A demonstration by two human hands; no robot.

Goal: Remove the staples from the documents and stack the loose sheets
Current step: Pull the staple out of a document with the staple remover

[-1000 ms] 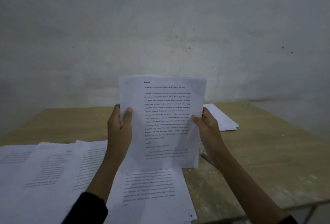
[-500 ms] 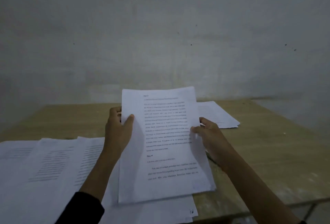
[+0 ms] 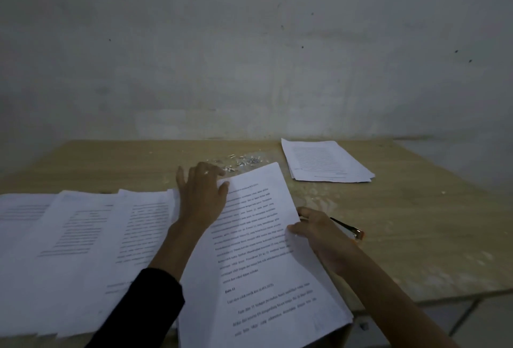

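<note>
A worn wooden table stands against a grey wall.

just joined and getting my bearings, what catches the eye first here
The printed sheets in the centre, left hand flat on their top and right hand holding their right edge. Beyond them, a scatter of staples glints on the table, with a second paper stack far right.

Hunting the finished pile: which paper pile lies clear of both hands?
The small stack at the table's far right: it lies alone; the front stack and spread sheets lie by the left hand and right hand.
</note>
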